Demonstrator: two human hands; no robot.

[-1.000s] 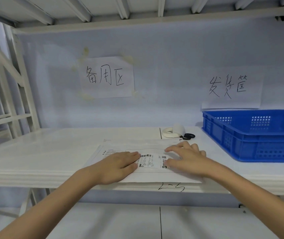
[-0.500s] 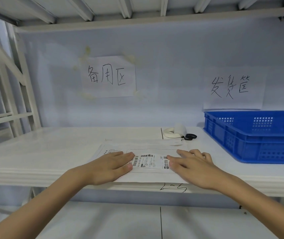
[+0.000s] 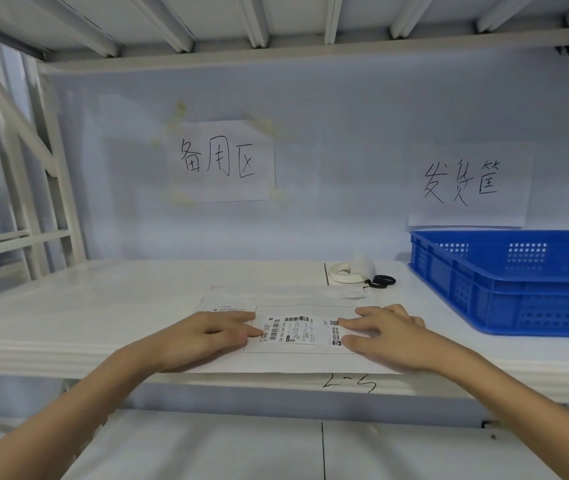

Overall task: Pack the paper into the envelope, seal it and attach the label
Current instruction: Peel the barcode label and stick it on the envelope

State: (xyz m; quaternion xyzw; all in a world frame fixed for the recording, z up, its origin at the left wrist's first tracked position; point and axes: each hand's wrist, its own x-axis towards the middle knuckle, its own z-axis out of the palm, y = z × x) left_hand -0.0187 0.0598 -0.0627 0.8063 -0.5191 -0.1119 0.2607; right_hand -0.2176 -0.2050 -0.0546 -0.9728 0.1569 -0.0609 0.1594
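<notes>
One envelope (image 3: pixel 286 362), one label (image 3: pixel 302 332), two signs (image 3: pixel 220 161).

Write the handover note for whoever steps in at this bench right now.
Left hand: open, flat, fingertips pressing the label's left end.
Right hand: open, flat, pressing its right end.
Envelope lies flat at the shelf's front edge; label sits inside its printed box. The paper is not visible, presumably inside.
Done: label placed.
Left: finish smoothing the label, check the seal. Blue crate stands to the right.
</notes>
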